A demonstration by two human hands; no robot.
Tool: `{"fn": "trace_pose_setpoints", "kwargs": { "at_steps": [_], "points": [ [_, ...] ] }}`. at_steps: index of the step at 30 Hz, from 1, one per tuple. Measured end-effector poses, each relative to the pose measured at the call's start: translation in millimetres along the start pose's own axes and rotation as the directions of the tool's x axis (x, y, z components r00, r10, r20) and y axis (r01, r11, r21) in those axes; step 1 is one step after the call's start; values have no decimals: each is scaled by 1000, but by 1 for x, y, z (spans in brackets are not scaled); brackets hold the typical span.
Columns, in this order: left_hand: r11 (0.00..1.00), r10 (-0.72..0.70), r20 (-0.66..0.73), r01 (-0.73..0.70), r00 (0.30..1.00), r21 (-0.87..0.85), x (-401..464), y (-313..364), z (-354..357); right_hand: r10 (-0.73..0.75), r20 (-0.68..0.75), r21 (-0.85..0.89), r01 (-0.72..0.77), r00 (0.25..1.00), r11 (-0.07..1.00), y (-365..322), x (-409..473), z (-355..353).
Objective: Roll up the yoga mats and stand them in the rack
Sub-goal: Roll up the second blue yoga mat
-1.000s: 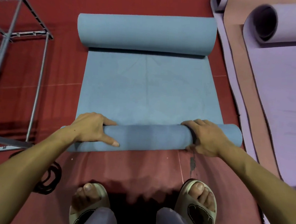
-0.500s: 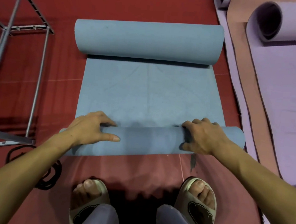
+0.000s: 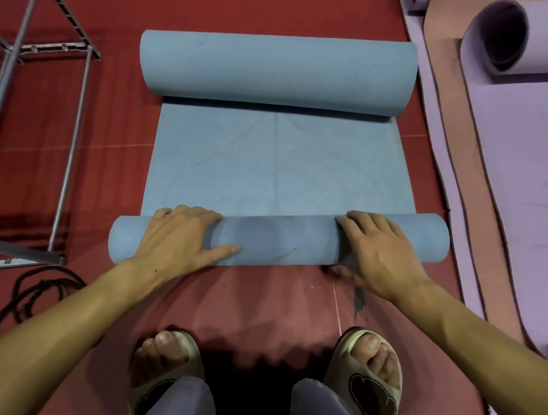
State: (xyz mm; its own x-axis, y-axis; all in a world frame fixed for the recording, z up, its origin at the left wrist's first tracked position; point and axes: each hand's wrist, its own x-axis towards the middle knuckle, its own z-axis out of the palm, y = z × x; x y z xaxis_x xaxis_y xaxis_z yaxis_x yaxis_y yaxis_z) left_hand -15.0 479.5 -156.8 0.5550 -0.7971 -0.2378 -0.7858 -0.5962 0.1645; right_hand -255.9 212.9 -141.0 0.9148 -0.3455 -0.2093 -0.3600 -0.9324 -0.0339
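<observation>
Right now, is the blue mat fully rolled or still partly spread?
Partly spread. The blue mat lies flat between its near roll, under both hands, and its far roll.

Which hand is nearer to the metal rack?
Left. The left hand rests on the blue mat's near roll toward its end on the metal rack side; the right hand rests toward the opposite end, farther away.
</observation>
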Motion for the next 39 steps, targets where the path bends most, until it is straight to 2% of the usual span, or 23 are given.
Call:
{"fn": "trace_pose_setpoints", "kwargs": {
  "at_steps": [2, 5, 7, 10, 16, 19, 25, 28, 31, 36, 39],
  "points": [
    [995, 13, 67, -20, 998, 101, -1, -1, -1, 39, 8, -49, -38, 999, 998, -5, 6, 4],
    [982, 11, 27, -16, 1000, 190, 3, 1, 2, 104, 4, -43, -104, 995, 994, -8, 19, 2],
    [985, 8, -6, -7, 1000, 171, 8, 2, 1, 111, 11, -33, -110, 994, 993, -5, 25, -3],
    [987, 6, 16, -9, 1000, 160, 18, 2, -7, 86, 36, -54, -84, 996, 995, -4, 28, -10],
    [1000, -28, 60, 28, 998, 0, 34, -10, -19, 63, 48, 49, -65, 997, 997, -4, 37, -19],
    [997, -43, 74, 48, 996, -67, 39, -18, -21, 97, 37, 23, -98, 995, 995, -5, 40, -21],
    [1000, -2, -33, 1, 999, -27, 41, -21, -16, 35, 59, -151, -26, 998, 988, 3, 44, -25],
    [996, -27, -38, 24, 999, -84, 46, -22, -20, 47, 39, -199, -38, 998, 979, -1, 52, -20],
    [997, -11, -39, 8, 999, -79, 47, -22, -19, 60, 15, -208, -55, 998, 977, -2, 60, -17],
    [1000, -19, -224, 15, 975, -19, 45, -18, -14, 79, 14, -140, -76, 997, 987, 3, 67, -14],
    [1000, -3, -250, -2, 968, -22, 44, -12, -12, 95, 6, -103, -94, 995, 990, 4, 67, -12]
  ]
}}
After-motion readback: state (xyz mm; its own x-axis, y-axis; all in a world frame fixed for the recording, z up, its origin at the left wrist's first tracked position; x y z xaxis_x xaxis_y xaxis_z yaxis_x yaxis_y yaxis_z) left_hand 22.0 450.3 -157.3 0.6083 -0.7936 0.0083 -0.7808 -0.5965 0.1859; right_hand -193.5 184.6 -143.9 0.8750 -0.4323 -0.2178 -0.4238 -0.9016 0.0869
